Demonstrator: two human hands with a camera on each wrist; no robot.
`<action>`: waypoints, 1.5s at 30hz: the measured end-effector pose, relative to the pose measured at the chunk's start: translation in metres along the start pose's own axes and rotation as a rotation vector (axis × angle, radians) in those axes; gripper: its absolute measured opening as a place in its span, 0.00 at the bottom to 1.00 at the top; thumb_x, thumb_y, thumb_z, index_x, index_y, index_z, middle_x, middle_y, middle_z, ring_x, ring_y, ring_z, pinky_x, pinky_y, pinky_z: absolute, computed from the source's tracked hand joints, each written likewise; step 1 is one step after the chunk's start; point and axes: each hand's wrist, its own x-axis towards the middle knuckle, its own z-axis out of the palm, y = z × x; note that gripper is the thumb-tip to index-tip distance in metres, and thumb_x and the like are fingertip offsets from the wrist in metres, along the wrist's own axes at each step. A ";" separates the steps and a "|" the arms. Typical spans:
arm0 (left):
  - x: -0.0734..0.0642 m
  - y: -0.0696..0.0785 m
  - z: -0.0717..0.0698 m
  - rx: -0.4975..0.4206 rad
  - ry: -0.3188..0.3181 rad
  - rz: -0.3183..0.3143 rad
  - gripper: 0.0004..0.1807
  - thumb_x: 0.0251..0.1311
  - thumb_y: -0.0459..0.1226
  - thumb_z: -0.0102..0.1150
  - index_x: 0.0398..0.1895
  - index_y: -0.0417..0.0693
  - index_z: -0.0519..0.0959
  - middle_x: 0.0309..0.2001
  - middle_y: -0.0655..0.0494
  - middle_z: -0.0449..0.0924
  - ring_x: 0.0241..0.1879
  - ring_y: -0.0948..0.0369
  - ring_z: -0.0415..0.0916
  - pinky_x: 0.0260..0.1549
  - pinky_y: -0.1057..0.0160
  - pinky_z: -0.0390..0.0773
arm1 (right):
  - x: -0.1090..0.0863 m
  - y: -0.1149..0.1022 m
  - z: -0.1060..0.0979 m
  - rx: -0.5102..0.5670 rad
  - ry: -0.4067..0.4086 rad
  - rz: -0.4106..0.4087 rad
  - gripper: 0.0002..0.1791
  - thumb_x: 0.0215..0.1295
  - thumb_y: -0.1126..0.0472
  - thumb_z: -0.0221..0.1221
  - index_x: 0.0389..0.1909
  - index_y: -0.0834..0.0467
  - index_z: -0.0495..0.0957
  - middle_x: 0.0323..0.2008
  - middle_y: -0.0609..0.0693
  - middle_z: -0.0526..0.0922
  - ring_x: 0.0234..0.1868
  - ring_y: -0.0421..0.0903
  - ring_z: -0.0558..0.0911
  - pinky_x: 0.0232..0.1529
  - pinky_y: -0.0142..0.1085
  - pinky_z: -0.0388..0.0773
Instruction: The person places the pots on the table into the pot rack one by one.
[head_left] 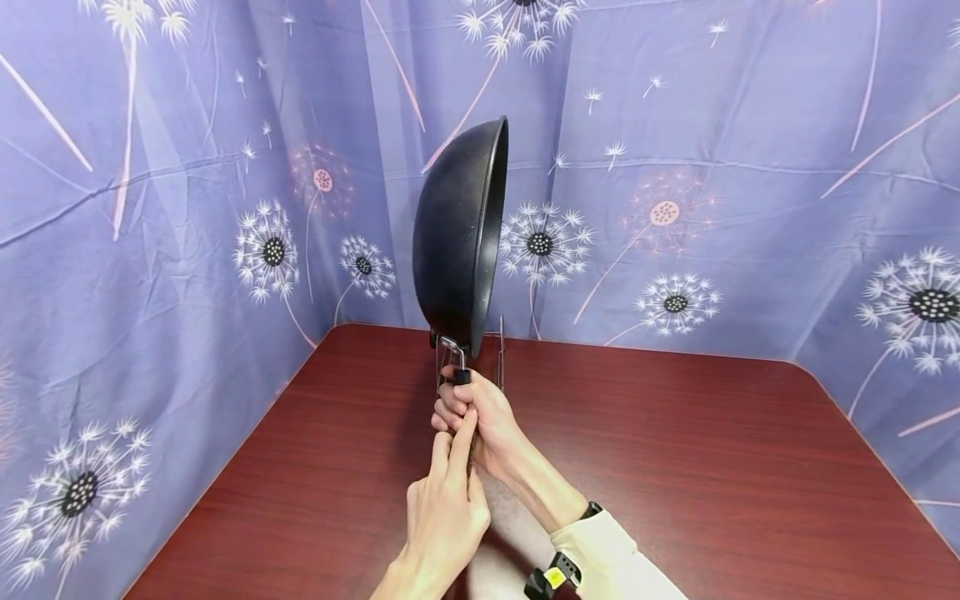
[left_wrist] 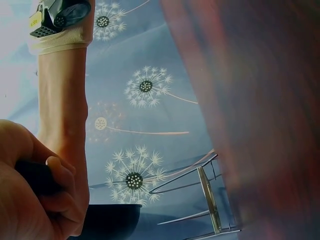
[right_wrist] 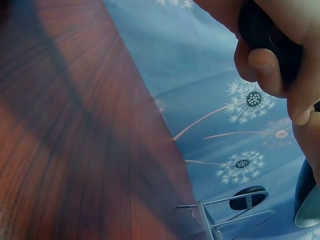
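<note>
A black wok [head_left: 453, 242] is held upright on its edge, its rounded outside to the left and its hollow side to the right. My right hand [head_left: 491, 425] grips the black handle [head_left: 462, 377] just below the metal bracket. Lower down, my left hand [head_left: 450, 508] holds the handle's end, its index and middle fingers reaching up to the right hand. In the left wrist view the handle [left_wrist: 37, 177] sits inside curled fingers. The right wrist view shows the handle's end [right_wrist: 267, 42] between fingers, with part of the wok [right_wrist: 307, 195] at the edge.
Behind the wok a wire rack [head_left: 501, 358] stands near the back of the reddish-brown table [head_left: 675, 450]. A dark oval piece [right_wrist: 247, 197] shows at the rack in the right wrist view. Blue curtains [head_left: 675, 108] with dandelion prints hang around the table.
</note>
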 end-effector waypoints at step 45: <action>-0.010 0.008 0.004 0.002 -0.170 -0.021 0.44 0.47 0.29 0.63 0.72 0.57 0.66 0.43 0.54 0.72 0.12 0.68 0.56 0.11 0.71 0.59 | -0.014 0.010 -0.027 0.125 0.026 0.042 0.13 0.68 0.68 0.36 0.46 0.53 0.65 0.17 0.40 0.66 0.17 0.34 0.70 0.30 0.27 0.68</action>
